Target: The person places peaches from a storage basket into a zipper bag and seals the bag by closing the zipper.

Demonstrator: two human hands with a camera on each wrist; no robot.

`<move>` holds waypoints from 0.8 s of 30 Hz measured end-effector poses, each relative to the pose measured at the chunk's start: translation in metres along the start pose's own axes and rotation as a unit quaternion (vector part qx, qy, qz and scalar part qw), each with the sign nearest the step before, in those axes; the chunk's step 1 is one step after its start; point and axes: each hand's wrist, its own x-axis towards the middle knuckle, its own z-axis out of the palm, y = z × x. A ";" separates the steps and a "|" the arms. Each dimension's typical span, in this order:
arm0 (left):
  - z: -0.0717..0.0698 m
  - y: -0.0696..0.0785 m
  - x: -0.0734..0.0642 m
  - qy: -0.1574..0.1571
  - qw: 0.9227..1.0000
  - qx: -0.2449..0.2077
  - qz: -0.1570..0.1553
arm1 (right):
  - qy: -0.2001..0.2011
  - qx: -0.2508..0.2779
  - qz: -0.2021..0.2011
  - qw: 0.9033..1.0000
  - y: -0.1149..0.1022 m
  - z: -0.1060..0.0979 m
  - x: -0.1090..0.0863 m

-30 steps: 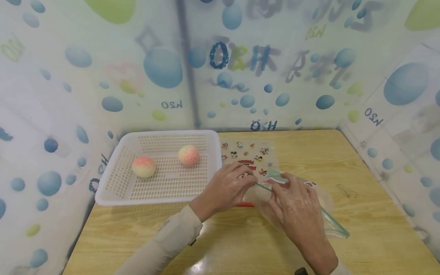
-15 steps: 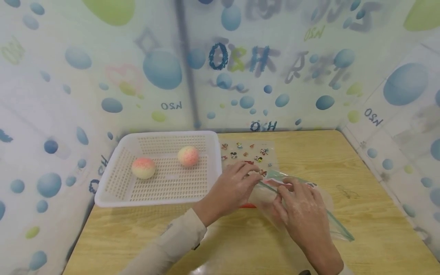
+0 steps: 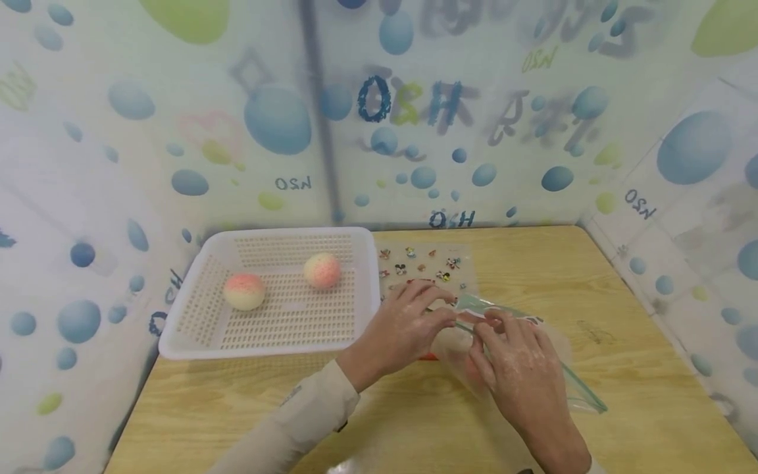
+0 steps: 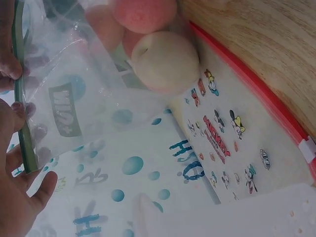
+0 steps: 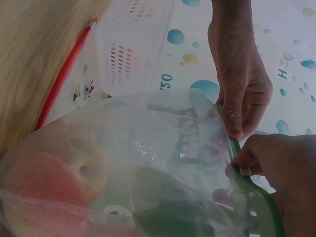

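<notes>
A clear zip bag (image 5: 148,128) with a green zip strip (image 4: 27,143) holds several peaches (image 4: 165,61). My left hand (image 3: 408,322) is at the strip's left end. In the right wrist view its thumb (image 5: 233,123) lies on the strip; some fingers are behind the bag. My right hand (image 3: 524,368) pinches the strip close beside it, with a small white slider piece (image 5: 244,171) at its fingertips. Under the bag lies a flat clear pouch (image 4: 222,133) with cartoon prints and a red zip edge.
A white plastic basket (image 3: 269,352) stands to the left on the wooden table (image 3: 633,368). Inside it sit two peaches (image 3: 245,291), apart from each other. Patterned walls (image 3: 509,59) enclose the table at the back and sides.
My left hand has shifted slightly right, and its thumb and index finger stand wider apart. The right hand and the strip's far end have moved a little right. The basket stays put.
</notes>
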 end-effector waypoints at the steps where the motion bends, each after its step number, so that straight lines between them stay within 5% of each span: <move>1: -0.001 -0.001 -0.001 0.001 1.000 0.002 -0.002 | -0.001 0.002 -0.001 1.000 0.000 0.001 0.001; 12: 0.000 0.009 -0.002 -0.041 0.999 0.001 -0.010 | -0.015 0.007 0.003 1.000 -0.002 -0.001 -0.004; 18: 0.003 0.014 0.000 -0.032 0.999 0.030 -0.001 | -0.034 0.008 0.009 0.999 -0.003 -0.002 -0.004; 24: 0.001 0.010 -0.002 -0.033 0.999 0.011 -0.008 | -0.035 0.010 0.006 0.999 -0.003 -0.002 -0.003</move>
